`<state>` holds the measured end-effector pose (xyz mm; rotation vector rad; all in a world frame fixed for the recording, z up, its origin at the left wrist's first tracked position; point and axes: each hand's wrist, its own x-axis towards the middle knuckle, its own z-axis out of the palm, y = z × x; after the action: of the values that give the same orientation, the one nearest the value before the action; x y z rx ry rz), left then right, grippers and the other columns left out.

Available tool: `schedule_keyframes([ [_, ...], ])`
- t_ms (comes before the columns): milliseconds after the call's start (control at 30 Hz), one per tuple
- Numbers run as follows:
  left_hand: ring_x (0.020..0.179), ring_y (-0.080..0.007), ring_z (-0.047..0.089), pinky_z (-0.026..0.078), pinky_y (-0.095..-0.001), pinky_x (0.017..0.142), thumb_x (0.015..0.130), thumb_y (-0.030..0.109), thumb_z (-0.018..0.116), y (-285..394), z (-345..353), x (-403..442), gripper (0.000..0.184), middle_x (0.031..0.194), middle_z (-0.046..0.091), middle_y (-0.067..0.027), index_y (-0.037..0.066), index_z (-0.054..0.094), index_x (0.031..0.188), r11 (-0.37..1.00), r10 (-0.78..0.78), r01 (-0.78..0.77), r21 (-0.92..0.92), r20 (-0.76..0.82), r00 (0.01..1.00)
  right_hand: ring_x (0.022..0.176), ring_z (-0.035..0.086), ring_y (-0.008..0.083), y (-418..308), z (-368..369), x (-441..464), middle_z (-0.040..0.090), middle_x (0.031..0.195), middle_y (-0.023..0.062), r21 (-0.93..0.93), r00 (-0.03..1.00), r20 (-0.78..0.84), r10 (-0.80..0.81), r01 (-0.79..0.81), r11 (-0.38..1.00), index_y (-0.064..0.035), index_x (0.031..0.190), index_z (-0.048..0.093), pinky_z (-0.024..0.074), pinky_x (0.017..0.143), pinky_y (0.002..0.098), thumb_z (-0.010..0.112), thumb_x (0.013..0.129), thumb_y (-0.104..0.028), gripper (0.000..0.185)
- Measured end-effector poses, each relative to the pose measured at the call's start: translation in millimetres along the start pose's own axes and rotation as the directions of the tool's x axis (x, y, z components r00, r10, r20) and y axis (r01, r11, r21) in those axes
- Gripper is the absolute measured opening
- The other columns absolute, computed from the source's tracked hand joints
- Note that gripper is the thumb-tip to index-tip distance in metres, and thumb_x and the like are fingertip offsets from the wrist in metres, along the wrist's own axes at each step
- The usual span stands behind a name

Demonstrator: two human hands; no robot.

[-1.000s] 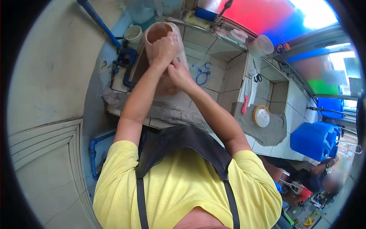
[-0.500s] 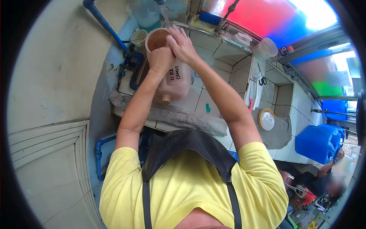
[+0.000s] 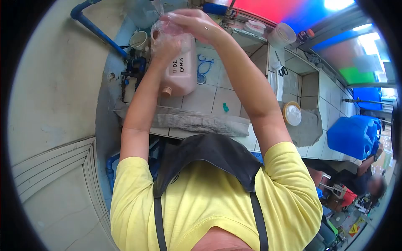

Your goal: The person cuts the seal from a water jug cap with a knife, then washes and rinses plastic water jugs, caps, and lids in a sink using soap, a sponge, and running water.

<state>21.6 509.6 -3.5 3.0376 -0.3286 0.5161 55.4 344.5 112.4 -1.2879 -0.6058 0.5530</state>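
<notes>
My right hand (image 3: 199,26) is under a stream of clear water (image 3: 158,6), its fingers stretched out to the left. Just below it, my left hand (image 3: 168,49) is close to the mouth of a plastic jug; splashing water blurs its fingers, so their closure is unclear. The pinkish translucent jug (image 3: 181,73) stands on the tiled counter with black lettering, "11-D2 CAMUS", and a brownish cap (image 3: 166,91) toward me. Its wide cut opening is partly behind my hands. A small white tub (image 3: 139,40) sits to the left.
Blue pipes (image 3: 98,35) run along the left wall. A rolled grey cloth (image 3: 197,124) lines the counter's front edge, near a small green piece (image 3: 226,107). Scissors (image 3: 282,70), a lidded round tub (image 3: 292,113) and a blue jerrycan (image 3: 351,136) stand rightward. Another person (image 3: 358,182) is at far right.
My right hand has lifted off my left hand and turned, with water now splashing over both. The view has shifted, so the jug appears farther up and left.
</notes>
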Motion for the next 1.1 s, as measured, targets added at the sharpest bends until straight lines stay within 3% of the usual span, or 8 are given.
schedule_keyframes([
  [167,0.085,-0.0432,0.068,0.052,-0.0555,0.078,0.101,0.042,0.04,11.6,-17.6,15.4,0.039,0.087,0.07,-0.0222,0.012,0.064,0.104,0.956,-0.237,0.254,-0.145,0.124,0.964,0.08,0.064,0.0138,72.1,-67.8,-111.2,0.07,0.094,0.0073,-0.245,0.917,-0.192,0.349,-0.389,0.888,-0.0015,0.109,0.07,0.0531,0.07,0.0301,0.072,0.09,-0.037,0.04],
  [300,0.086,-0.0427,0.067,0.051,-0.0554,0.075,0.101,0.042,0.042,15.4,-20.2,10.6,0.037,0.089,0.07,-0.0207,0.011,0.063,0.1,0.954,-0.228,0.24,-0.177,0.087,0.97,0.072,0.063,0.0184,148.5,-110.5,-193.7,0.068,0.083,0.0052,-0.659,0.571,-0.232,0.788,-0.688,0.305,-0.0072,0.096,0.073,0.052,0.062,0.0312,0.071,0.086,-0.041,0.035],
  [467,0.079,-0.0407,0.068,0.052,-0.0546,0.073,0.1,0.041,0.043,16.7,-26.6,0.9,0.038,0.085,0.071,-0.0187,0.009,0.063,0.093,0.971,-0.19,0.189,-0.144,0.004,0.982,0.073,0.066,0.024,207.6,-121.4,-247.5,0.069,0.086,0.0094,-0.628,0.445,-0.287,0.848,-0.756,0.184,-0.0079,0.098,0.071,0.0551,0.065,0.0379,0.075,0.08,-0.037,0.035],
  [567,0.078,-0.0396,0.068,0.052,-0.0532,0.07,0.1,0.039,0.045,21.1,-32.0,-7.2,0.036,0.083,0.07,-0.0176,0.009,0.061,0.09,0.971,-0.185,0.177,-0.159,-0.037,0.982,0.086,0.069,0.0294,261.9,-128.0,-255.9,0.071,0.097,0.0129,-0.85,0.603,-0.234,0.763,-0.508,0.141,-0.0124,0.111,0.068,0.0566,0.07,0.0414,0.08,0.074,-0.03,0.042],
  [767,0.077,-0.0406,0.065,0.05,-0.0517,0.065,0.1,0.035,0.049,32.1,-45.1,-22.1,0.034,0.081,0.066,-0.018,0.007,0.058,0.084,0.967,-0.205,0.193,-0.165,-0.06,0.977,0.112,0.062,0.0338,294.1,-101.4,-261.8,0.059,0.122,0.0149,-0.998,0.66,-0.016,0.751,-0.056,0.027,-0.0199,0.134,0.054,0.0553,0.086,0.0442,0.087,0.062,-0.022,0.079],
  [900,0.073,-0.0407,0.063,0.048,-0.0506,0.062,0.099,0.031,0.053,29.7,-50.5,-24.8,0.033,0.077,0.063,-0.0188,0.005,0.056,0.079,0.972,-0.185,0.17,-0.164,-0.082,0.979,0.113,0.06,0.0358,368.5,-103.8,-271.9,0.055,0.125,0.0128,-0.991,0.662,0.128,0.738,0.11,0.074,-0.0175,0.124,0.059,0.0551,0.087,0.0442,0.078,0.072,-0.014,0.056],
  [1000,0.071,-0.0409,0.06,0.046,-0.05,0.061,0.098,0.028,0.056,26.5,-52.6,-28.8,0.033,0.074,0.06,-0.0194,0.004,0.053,0.076,0.965,-0.172,0.147,-0.218,-0.099,0.98,0.11,0.062,0.0348,395.5,-115.4,-270.5,0.059,0.117,0.0145,-0.991,0.771,0.104,0.628,0.024,0.135,-0.012,0.108,0.065,0.0549,0.087,0.0443,0.066,0.08,-0.012,0.028],
  [1100,0.067,-0.0397,0.058,0.045,-0.0478,0.06,0.096,0.027,0.059,26.9,-53.4,-30.8,0.033,0.07,0.059,-0.0177,0.005,0.051,0.074,0.965,-0.164,0.136,-0.223,-0.111,0.98,0.102,0.063,0.0361,388.2,-135.2,-249.0,0.063,0.105,0.017,-0.945,0.626,-0.134,0.769,-0.314,0.091,-0.0072,0.094,0.066,0.0538,0.085,0.0459,0.059,0.082,-0.014,0.015],
])
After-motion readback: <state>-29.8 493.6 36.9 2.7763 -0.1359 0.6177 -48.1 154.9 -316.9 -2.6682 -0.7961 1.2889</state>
